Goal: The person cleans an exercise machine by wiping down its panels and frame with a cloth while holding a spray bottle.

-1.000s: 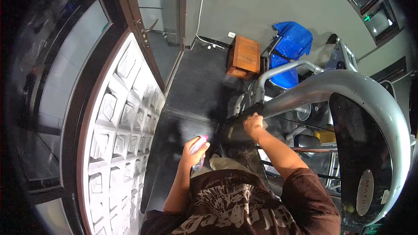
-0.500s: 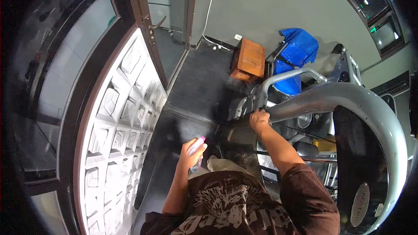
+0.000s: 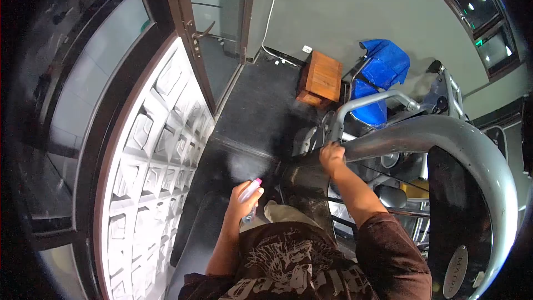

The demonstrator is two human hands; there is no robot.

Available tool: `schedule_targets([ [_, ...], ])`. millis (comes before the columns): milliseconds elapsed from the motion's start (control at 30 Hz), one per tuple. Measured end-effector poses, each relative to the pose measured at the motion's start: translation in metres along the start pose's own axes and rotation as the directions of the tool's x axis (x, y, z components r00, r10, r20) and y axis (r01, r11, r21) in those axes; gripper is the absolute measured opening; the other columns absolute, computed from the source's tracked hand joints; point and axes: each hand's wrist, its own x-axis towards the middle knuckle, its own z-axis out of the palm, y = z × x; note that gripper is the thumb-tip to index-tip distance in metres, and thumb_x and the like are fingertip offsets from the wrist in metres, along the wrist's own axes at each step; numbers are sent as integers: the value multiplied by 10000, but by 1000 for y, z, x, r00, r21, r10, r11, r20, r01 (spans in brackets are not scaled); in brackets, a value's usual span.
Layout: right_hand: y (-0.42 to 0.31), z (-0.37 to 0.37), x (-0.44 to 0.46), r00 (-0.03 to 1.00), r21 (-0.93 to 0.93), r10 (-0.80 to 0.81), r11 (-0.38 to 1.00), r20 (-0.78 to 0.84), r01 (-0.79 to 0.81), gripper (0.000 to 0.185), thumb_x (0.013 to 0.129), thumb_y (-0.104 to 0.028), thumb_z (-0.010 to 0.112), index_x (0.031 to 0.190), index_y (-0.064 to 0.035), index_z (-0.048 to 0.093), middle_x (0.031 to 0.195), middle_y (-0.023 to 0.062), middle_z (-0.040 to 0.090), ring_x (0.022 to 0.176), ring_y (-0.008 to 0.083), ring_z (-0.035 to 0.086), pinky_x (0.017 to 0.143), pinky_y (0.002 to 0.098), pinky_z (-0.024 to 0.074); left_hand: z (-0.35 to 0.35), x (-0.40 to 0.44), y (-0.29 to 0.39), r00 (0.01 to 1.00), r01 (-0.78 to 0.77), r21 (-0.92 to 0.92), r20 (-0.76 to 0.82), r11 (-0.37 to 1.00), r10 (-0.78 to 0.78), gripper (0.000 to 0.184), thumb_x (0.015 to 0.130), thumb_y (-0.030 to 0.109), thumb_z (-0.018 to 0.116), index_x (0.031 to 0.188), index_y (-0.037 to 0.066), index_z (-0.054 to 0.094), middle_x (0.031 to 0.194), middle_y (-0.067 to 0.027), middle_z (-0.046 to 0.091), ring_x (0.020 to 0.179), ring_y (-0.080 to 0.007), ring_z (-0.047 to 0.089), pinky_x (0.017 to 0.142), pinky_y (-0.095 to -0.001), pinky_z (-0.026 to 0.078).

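My left hand (image 3: 240,204) is wrapped around a spray bottle (image 3: 249,190) with a pink tip and a clear lower body, held low in front of my torso. The pink tip points up and slightly right. My right hand (image 3: 332,156) is closed against the grey metal frame (image 3: 377,140) of a gym machine, where the thick curved tube meets a thinner bent bar (image 3: 366,101). Whatever lies under its curled fingers is hidden.
A wooden box (image 3: 322,78) stands by the wall beside a blue-covered seat (image 3: 383,61). At left are a white patterned panel (image 3: 147,172) and a door with a handle (image 3: 204,30). The machine's black plate (image 3: 458,205) rises at right.
My view has shifted slightly, so the surroundings sit a little lower and to the right. Both hands keep nearly the same places and grips.
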Motion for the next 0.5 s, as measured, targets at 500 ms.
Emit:
schedule_targets([
  [500, -5, -48, -23, 997, -100, 20, 995, 68, -13, 372, 992, -255, 499, 1304, -130, 658, 1381, 111, 592, 1256, 318, 568, 789, 504, 521, -13, -5, 6, 1000, 22, 53, -12, 998, -21, 221, 920, 229, 696, 954, 14, 659, 671, -11, 613, 567, -95, 578, 539, -286, 455],
])
